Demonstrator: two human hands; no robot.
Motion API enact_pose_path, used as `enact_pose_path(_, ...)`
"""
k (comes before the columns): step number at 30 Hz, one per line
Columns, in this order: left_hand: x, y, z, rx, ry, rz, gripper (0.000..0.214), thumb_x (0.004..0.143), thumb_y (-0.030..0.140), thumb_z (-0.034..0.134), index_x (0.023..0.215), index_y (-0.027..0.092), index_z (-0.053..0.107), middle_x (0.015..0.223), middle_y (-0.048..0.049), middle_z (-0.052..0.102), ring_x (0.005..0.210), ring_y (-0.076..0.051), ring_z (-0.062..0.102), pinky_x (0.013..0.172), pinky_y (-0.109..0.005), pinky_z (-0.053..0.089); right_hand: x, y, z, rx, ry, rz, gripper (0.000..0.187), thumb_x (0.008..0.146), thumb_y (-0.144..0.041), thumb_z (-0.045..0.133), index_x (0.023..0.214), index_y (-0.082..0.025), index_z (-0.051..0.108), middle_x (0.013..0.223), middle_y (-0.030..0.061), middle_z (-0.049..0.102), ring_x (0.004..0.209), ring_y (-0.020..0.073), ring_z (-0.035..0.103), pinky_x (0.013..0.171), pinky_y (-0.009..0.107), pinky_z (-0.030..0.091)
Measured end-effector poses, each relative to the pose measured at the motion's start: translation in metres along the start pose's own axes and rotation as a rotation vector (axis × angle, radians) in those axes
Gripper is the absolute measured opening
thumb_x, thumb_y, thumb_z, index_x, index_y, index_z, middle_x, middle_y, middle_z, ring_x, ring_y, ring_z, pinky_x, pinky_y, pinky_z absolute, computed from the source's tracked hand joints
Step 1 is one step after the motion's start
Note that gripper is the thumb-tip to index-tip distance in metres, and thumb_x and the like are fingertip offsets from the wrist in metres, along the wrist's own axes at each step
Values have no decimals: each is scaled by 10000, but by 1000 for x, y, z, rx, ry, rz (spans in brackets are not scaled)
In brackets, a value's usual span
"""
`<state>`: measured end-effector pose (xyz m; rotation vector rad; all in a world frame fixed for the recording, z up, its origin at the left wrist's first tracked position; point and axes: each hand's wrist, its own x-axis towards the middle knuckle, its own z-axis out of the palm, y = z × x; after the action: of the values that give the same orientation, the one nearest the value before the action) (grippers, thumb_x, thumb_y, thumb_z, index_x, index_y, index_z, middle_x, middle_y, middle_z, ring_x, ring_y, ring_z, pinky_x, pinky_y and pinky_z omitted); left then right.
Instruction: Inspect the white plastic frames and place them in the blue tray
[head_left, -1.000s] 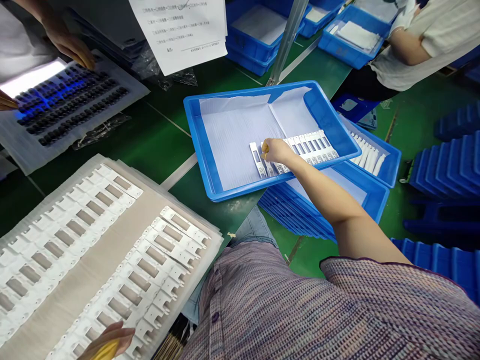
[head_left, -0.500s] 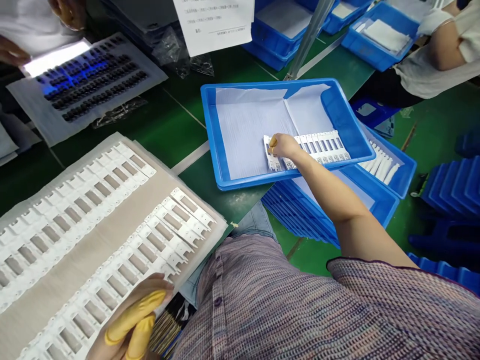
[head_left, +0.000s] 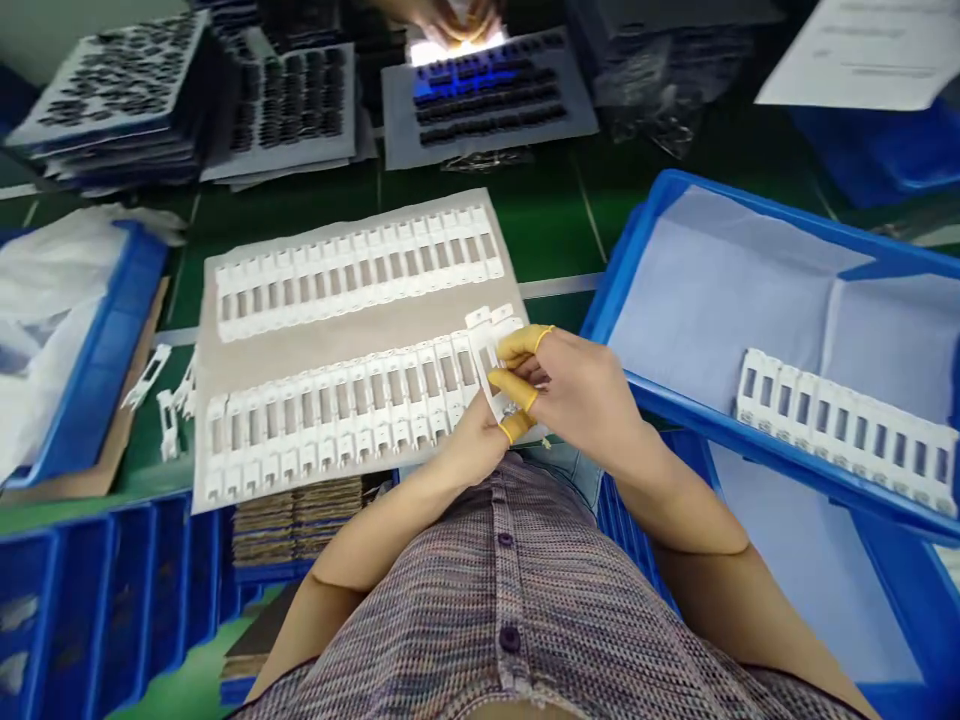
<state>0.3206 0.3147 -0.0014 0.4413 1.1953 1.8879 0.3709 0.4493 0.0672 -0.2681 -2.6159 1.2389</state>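
Observation:
My right hand, with yellow finger cots, pinches white plastic frames with window-like slots at the right end of a row. My left hand grips their lower end from below, its fingers closed and partly hidden by the right hand. At least two frames overlap there; which hand bears which I cannot tell. Beside them a grey-beige sheet carries two rows of the same white frames, an upper row and a lower row.
A paper-lined blue tray with a row of white frames stands right. Loose white parts lie left, near another blue tray. Across the table, a co-worker's hands are over a sheet of black parts.
My right hand has left the blue tray and come to the sheet's right end, meeting my left hand at white frames there. The camera view has swung left.

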Motion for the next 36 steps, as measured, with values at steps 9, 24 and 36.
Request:
enact_pose_path(9,-25,21,-53,-449,-291,-337,554,860,240,790,1389,223,625,1377,-156,691,1284,-345,669,1048,-531,573,54,36,17,594,-268,162,360,777,-479,825,1007,-230,703,875,21,693,691,142,627,561,274,550)
enact_pose_path(24,-31,22,-58,-380,-393,-381,732,797,72,762,1462,306,566,1561,-131,551,1491,-406,462,1072,-568,551,60,33,23,567,-365,245,535,754,-721,803,680,-208,668,566,5,595,515,111,563,454,234,420)
enact_pose_path(36,-33,14,-60,-336,-325,-301,362,838,176,821,1189,179,731,1239,-135,735,1236,-309,684,1051,-498,582,38,16,27,106,-407,106,800,613,-559,930,1263,-234,597,1088,74,708,859,239,689,605,321,538)
